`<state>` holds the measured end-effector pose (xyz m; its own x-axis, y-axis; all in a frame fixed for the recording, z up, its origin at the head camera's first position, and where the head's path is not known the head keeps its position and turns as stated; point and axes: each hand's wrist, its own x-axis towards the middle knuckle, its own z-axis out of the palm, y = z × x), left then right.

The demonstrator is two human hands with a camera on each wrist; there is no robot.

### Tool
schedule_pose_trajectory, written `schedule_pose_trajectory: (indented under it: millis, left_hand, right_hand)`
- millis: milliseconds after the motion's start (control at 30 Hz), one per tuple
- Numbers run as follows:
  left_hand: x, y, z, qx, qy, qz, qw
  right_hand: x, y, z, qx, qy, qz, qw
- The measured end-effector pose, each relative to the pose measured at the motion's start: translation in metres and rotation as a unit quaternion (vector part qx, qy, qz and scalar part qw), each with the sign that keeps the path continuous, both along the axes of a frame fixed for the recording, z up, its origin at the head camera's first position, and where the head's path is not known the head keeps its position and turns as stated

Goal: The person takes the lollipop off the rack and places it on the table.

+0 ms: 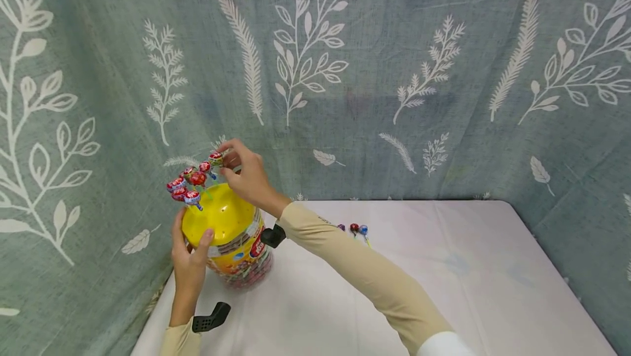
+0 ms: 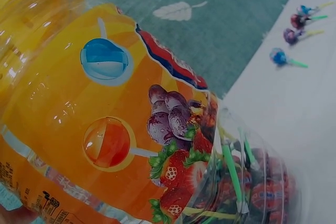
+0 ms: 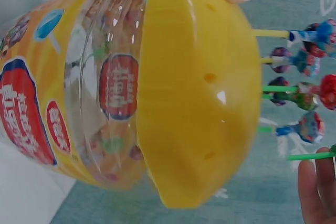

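Observation:
A clear plastic candy jar (image 1: 241,254) with a printed label and a yellow domed lid (image 1: 224,211) stands at the table's left. My left hand (image 1: 189,271) grips it at the lid, thumb on top and fingers round the far side. Several wrapped lollipops (image 1: 189,181) stick up from the lid by their sticks. Above the lid's right side, my right hand (image 1: 252,178) pinches a lollipop (image 1: 215,158). Its green stick (image 3: 307,156) points at the lid, with the tip apart from it in the right wrist view. More lollipops (image 2: 268,195) show through the jar wall.
Loose lollipops (image 2: 291,35) lie on the white tabletop (image 1: 443,290) to the right of the jar, partly behind my right sleeve in the head view. A grey-green curtain (image 1: 355,71) with white leaf prints hangs behind the table and along its sides.

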<state>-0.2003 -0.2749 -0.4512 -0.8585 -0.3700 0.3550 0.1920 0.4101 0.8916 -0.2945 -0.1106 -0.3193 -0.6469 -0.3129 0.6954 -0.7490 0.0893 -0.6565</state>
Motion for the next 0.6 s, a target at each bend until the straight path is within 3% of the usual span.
schedule_pose_trajectory:
  millis: [333,600]
  left_hand:
    - [-0.001,0.001,0.000,0.006,0.007,-0.003,1.0000]
    - [-0.002,0.001,-0.001,0.013,0.008,0.000,0.9999]
  right_hand:
    - [0.001,0.031,0.006,-0.003,-0.006,0.012,1.000]
    - [0.027,0.065,0.026,0.003,-0.043,0.015,0.999]
